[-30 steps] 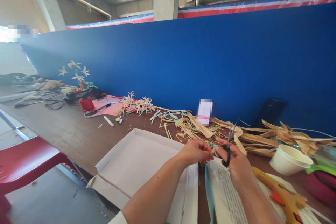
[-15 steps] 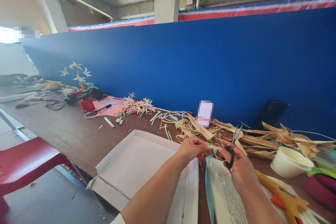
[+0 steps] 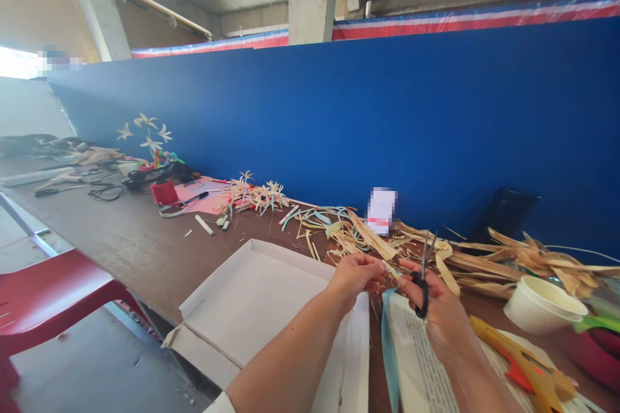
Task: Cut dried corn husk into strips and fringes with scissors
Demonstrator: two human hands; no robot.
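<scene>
Your left hand: fingers pinching a pale strip. Your right hand: fingers curled round scissors, blades raised, likely sparing it.

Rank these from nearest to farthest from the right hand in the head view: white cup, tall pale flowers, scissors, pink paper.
1. Scissors: held in the right hand.
2. White cup: just to the hand's right.
3. Pink paper: well to the left, farther back.
4. Tall pale flowers: beyond the paper, farther left.
</scene>
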